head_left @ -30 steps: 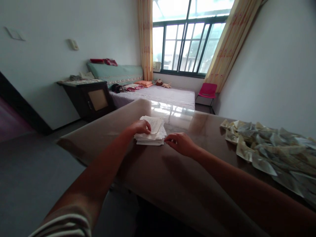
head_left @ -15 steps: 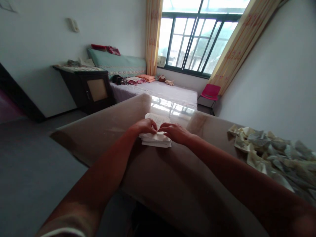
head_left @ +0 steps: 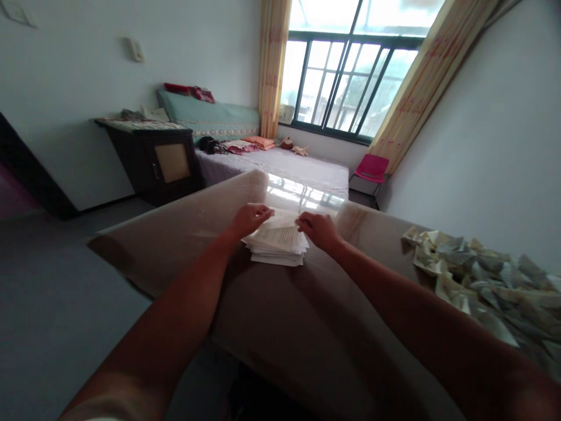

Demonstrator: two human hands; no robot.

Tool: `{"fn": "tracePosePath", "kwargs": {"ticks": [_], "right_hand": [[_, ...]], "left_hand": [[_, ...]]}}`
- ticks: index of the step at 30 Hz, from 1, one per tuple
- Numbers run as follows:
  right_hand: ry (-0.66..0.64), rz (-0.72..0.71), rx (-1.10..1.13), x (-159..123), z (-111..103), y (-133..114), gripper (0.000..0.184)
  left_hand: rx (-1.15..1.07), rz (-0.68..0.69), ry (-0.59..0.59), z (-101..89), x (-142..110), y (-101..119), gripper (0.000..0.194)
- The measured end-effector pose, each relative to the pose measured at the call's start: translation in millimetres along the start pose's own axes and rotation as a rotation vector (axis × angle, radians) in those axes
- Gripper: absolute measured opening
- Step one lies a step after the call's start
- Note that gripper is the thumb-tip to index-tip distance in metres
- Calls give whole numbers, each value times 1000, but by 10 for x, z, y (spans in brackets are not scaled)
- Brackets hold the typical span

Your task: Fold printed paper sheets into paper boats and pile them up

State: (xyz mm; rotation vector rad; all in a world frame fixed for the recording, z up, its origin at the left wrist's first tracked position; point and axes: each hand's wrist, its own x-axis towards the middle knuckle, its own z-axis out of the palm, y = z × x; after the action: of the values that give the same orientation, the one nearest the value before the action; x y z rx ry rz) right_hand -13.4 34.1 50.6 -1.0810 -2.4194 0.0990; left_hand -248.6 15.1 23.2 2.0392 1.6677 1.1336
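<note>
One left hand (head_left: 252, 221), one right hand (head_left: 319, 229), one paper stack (head_left: 280, 240)

That makes two hands at one table (head_left: 272, 310). The sheets (head_left: 278, 257) in the one paper stack overlap too tightly to number. There is one heap of folded papers (head_left: 491, 275); its pieces cannot be told apart for a total. Beyond are one bed (head_left: 307, 168), one cabinet (head_left: 142, 153) with one door panel (head_left: 173, 162), one chair (head_left: 372, 168), one window (head_left: 342, 76) and two curtains (head_left: 274, 70). Two small toy-like objects (head_left: 287, 143) sit on the bed. The wall (head_left: 87, 82) carries one switch plate (head_left: 16, 11) and one small box (head_left: 135, 49). The cloth items (head_left: 241, 146) run together, their number unclear.
</note>
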Motion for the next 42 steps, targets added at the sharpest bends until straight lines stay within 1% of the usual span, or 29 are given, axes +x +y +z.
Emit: {"fn": "tracePosePath", "kwargs": {"ticks": [2,4,6,8,10,12,14,15,16,18,20,21,22,23,24,25,26,29,32,36,38,40,42], "right_hand": [[71,73,11,-112,-159,166,22],[124,135,15,-330,-360,338,22],[161,193,22,-661,-553,493,22],[188,273,51,-1080,-700,620,22],[191,350,66,-1536,-792,718,24],[173,411,106,-1968,-843,790,26],[160,465,143,-2328,-875,835,26],[157,477,160,-2472,-889,847,26],[153,479,174,-2591,-902,854,26],[145,459,197,-2754,-926,855,24],[128,442,208,-2834,-945,853,22],[117,443,213,-2848,-953,856,21],[104,444,220,-2849,-959,865,19],[88,445,226,-2837,-963,882,18],[74,444,229,-2814,-966,907,18],[62,437,228,-2782,-967,942,17],[55,429,226,-2740,-966,986,17],[38,426,252,-2577,-938,1151,17],[27,482,273,-2404,-878,1316,15],[41,553,222,-2259,-803,1445,12],[41,575,205,-2236,-782,1460,11],[50,589,192,-2237,-765,1451,24],[77,594,178,-2247,-747,1436,37]], "left_hand": [[-17,-22,142,-38,6,-6,55],[-26,-35,226,-47,7,-1,58],[-30,-23,256,-21,-6,38,55],[-41,16,217,34,-33,139,52],[-58,74,117,116,-72,317,50],[-68,139,-22,238,-120,563,47],[-60,218,-254,417,-179,845,43],[-60,267,-362,530,-213,985,51],[-43,359,-502,658,-249,1117,64],[-2,486,-616,937,-321,1342,81],[32,551,-655,1205,-382,1505,84],[31,577,-674,1318,-404,1564,81],[24,588,-697,1412,-419,1610,72],[18,579,-716,1483,-426,1645,56],[16,563,-728,1534,-426,1671,39],[17,542,-734,1566,-418,1690,26],[21,520,-737,1584,-402,1701,21],[36,456,-742,1609,-321,1709,24],[65,351,-718,1667,-213,1706,32],[112,229,-628,1792,-119,1713,66],[103,193,-588,1835,-114,1712,74],[71,181,-562,1854,-129,1701,75],[40,192,-563,1856,-154,1683,68]]}}
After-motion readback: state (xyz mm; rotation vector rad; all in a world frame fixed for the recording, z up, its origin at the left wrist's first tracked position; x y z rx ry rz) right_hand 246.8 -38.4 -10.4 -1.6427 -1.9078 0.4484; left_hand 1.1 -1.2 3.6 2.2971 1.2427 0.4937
